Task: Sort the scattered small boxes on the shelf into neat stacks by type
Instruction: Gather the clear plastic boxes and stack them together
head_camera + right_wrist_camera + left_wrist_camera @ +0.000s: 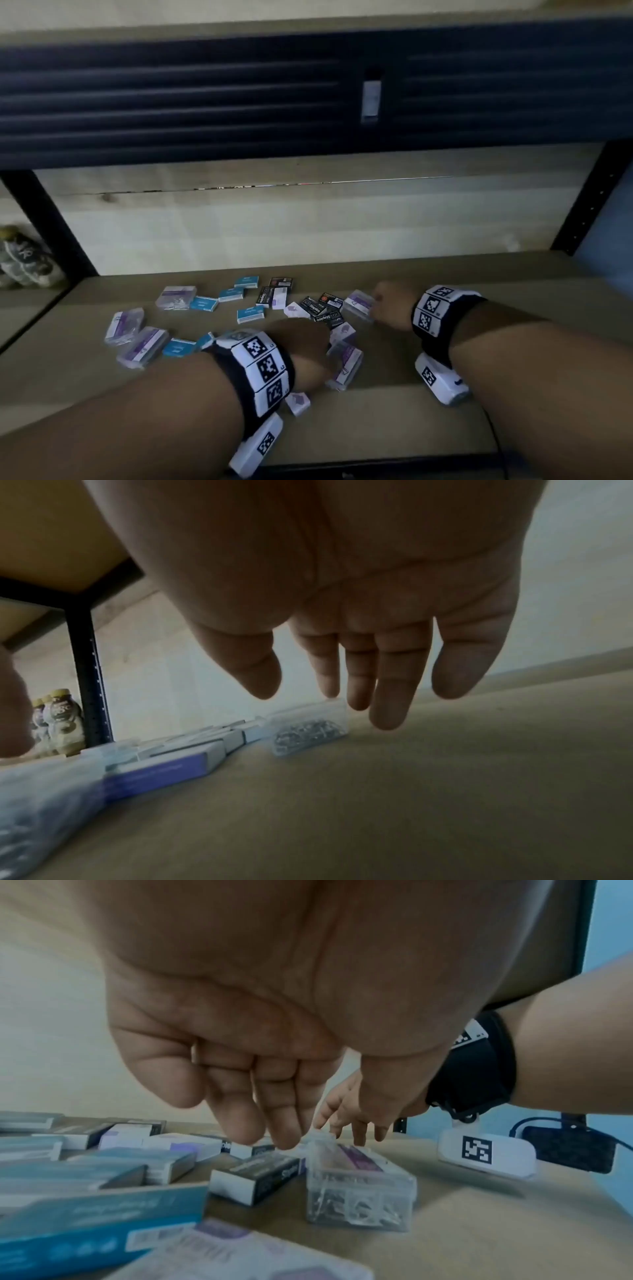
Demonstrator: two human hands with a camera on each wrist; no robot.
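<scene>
Small boxes lie scattered on the tan shelf board [445, 270]: blue boxes [203, 303], black staples boxes [317, 306], and clear plastic boxes with purple labels [124, 325]. My left hand [308, 342] hovers over a clear box of clips [346, 368]. In the left wrist view its fingers [281, 1123] point straight down, and their tips come just above that clear box [359, 1191]. My right hand [388, 305] reaches to another clear box [358, 305] at the right end of the scatter. Its straight fingers [387, 696] hang right next to this box [310, 729]. Neither hand holds anything.
Black uprights [51, 222] frame the shelf and a dark blue beam [205, 96] runs overhead. Bottles [58, 718] stand past the left upright. The shelf board to the right of the boxes [445, 777] is bare. A black device with a cable [568, 1150] lies behind my right wrist.
</scene>
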